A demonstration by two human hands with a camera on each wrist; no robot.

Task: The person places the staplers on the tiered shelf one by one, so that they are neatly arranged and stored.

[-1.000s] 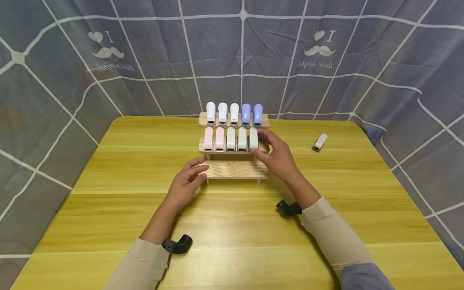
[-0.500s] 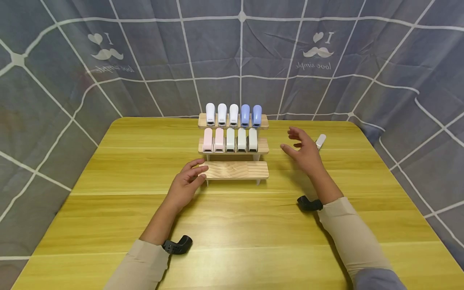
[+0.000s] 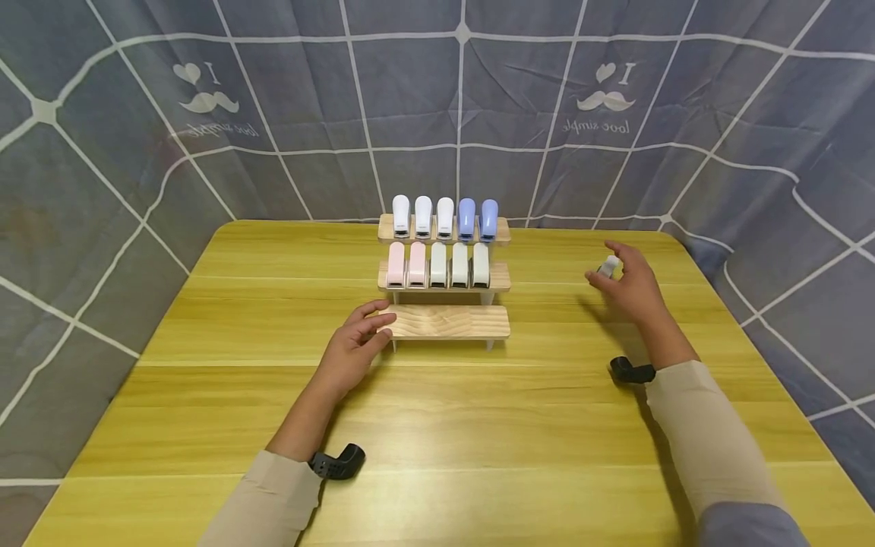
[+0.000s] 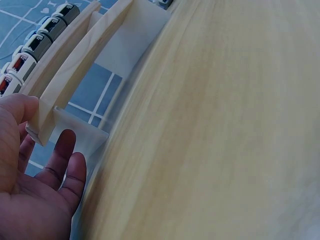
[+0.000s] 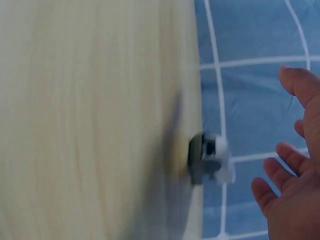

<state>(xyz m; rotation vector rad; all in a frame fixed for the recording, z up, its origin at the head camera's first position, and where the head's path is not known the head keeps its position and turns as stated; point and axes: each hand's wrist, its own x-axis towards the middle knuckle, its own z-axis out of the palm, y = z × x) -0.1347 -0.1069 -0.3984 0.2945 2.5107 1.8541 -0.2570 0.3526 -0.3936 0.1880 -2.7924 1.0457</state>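
In the head view my left hand (image 3: 349,353) lightly grips the left end of the lowest wooden shelf (image 3: 451,321). The left wrist view shows the thumb against that shelf end (image 4: 47,115), with the other fingers loosely spread below. My right hand (image 3: 632,285) reaches round a lone pale mini stapler (image 3: 608,266) on the table's right side, thumb and fingers apart. From the right wrist, that stapler, blurred, lies a little away from the spread fingers. Pink staplers (image 3: 406,264) and pale green staplers (image 3: 459,266) line the middle shelf.
White staplers (image 3: 423,216) and blue staplers (image 3: 477,219) stand in a row on the top shelf (image 3: 502,229). The stepped stand sits on a yellow wood-grain table (image 3: 437,425). A grey-blue curtain (image 3: 410,91) with white lines hangs around the back and sides.
My right hand has let go of the rightmost green stapler on the middle shelf and moved right to the lone stapler. The left hand stays at the lowest shelf's end.
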